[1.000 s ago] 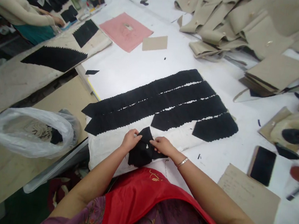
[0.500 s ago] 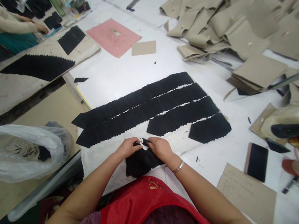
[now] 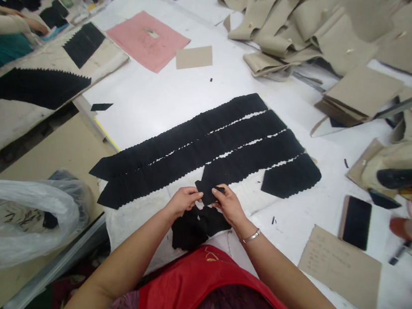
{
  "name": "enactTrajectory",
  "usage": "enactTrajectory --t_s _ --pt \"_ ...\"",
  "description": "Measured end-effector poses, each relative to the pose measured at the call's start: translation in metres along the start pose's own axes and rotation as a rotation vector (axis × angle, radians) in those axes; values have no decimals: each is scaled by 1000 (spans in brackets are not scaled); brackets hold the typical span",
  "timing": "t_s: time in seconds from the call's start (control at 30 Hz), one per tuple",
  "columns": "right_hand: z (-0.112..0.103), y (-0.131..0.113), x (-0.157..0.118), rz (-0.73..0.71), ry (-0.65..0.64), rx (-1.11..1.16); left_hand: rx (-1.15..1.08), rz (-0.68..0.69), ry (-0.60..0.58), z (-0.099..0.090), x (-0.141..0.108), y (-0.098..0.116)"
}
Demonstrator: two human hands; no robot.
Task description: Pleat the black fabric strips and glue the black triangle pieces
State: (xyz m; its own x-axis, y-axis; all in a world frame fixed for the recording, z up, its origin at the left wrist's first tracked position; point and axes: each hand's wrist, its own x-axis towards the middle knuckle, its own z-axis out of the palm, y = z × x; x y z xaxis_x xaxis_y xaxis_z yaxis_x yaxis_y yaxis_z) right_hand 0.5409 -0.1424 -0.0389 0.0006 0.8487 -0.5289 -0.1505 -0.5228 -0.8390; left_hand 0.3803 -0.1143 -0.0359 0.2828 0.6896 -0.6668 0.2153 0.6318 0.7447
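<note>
Between my two hands a small black fabric piece [image 3: 206, 193] is held up, its top overlapping the laid-out rows. My left hand [image 3: 184, 201] pinches its left edge between thumb and finger. The right edge is pinched by my right hand [image 3: 229, 203], with a silver bracelet on that wrist. Below them, close to my red apron [image 3: 191, 273], lies a loose heap of black pieces [image 3: 191, 230]. Just beyond, rows of overlapping black pieces with zigzag edges [image 3: 188, 145] stretch diagonally across the white table [image 3: 152, 103].
Beige folded pieces [image 3: 292, 30] are heaped at the back right. A pink sheet [image 3: 148, 42] lies at the back left. On the right are a phone [image 3: 356, 222] and a written card [image 3: 342, 271]. A plastic bag [image 3: 13, 221] stands lower left; a co-worker's arm [image 3: 8, 22] shows upper left.
My hands have spread slightly apart, and the black piece between them now shows flat and unfolded. The view has shifted a little, moving surroundings on the left further left.
</note>
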Motion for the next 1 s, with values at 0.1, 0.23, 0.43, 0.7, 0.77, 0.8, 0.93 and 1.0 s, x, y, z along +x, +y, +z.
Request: enactTrajectory --t_s 0.1,0.23,0.43,0.7,0.77,0.8,0.93,1.0 --pt "-15 3 12 -29 30 -215 234 54 49 -12 21 11" --pt "-26 1 26 -88 45 -622 582 257 169 -14 48 25" --pt "-23 -9 42 -65 130 -1204 771 287 349 -2 68 23" --pt "-18 -11 51 -31 66 -1354 806 264 432 -2 74 10" --pt "-18 -12 51 -32 60 -1362 818 252 439 -1 75 9" --pt "-18 -13 51 -31 58 -1365 824 251 444 -1 76 9" --pt "-17 -16 50 -20 59 -1377 831 265 457 -2 78 6" --pt "-16 -15 50 -18 62 -1383 825 271 456 -2 78 5"
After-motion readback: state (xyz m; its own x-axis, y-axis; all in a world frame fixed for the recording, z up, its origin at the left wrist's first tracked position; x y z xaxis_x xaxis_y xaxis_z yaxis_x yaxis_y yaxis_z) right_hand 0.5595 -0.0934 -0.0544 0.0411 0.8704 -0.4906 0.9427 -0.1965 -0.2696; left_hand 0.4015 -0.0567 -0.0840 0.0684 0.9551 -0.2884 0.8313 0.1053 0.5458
